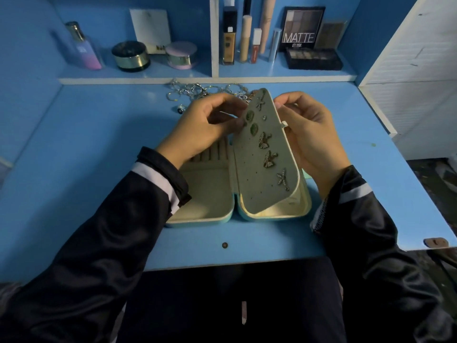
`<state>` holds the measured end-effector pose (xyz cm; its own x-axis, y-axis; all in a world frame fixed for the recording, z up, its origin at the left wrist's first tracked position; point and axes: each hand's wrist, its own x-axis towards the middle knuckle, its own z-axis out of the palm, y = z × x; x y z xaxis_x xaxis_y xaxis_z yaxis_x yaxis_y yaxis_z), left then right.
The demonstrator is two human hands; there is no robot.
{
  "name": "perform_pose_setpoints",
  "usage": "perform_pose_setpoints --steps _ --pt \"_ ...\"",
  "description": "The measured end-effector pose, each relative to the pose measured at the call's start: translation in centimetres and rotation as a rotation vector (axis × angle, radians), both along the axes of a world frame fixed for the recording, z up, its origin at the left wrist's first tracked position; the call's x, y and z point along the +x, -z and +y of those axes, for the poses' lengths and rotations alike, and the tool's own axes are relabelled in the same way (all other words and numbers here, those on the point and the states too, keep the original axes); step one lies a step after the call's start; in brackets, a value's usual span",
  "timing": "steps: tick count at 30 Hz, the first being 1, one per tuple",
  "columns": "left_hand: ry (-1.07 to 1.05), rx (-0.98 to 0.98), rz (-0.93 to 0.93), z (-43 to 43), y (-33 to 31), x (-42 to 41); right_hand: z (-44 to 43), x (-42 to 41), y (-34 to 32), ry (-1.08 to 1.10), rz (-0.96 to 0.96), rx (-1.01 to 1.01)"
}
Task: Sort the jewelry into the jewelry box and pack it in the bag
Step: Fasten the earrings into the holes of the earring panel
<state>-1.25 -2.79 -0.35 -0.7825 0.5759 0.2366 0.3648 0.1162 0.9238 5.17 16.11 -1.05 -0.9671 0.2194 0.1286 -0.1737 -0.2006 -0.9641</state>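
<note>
An open mint-green jewelry box (197, 220) with cream lining lies on the blue desk (99, 134). Its earring panel (249, 169) stands tilted up from the right half, carrying several earrings: starfish, butterfly-like and green oval ones. My left hand (205, 127) pinches a green oval earring (249, 116) at the panel's upper left. My right hand (309, 134) grips the panel's right edge near its white tab. A pile of silver rings and chains (197, 91) lies behind the box. No bag is in view.
A small ring-like piece (180, 109) lies left of the pile. The shelf behind holds a perfume bottle (84, 47), round jars (131, 55), makeup tubes (244, 38) and eyeshadow palettes (314, 58). A white cabinet (420, 82) borders the desk's right side.
</note>
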Motion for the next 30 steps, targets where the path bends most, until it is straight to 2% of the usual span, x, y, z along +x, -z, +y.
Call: perform_pose_setpoints --steps 6,14,22,30 --pt "-0.004 0.024 0.026 -0.5 0.1 0.0 -0.9 -0.4 -0.7 -0.052 -0.022 0.011" --pt "-0.017 -0.066 0.244 -0.8 0.4 0.3 -1.4 -0.7 -0.4 -0.109 -0.019 -0.042" --pt "-0.037 -0.069 0.266 -1.1 0.2 0.4 -1.4 -0.6 0.0 -0.158 0.007 -0.081" --pt "-0.050 -0.045 0.262 -1.1 0.4 0.3 -1.5 -0.7 0.5 -0.135 0.016 0.033"
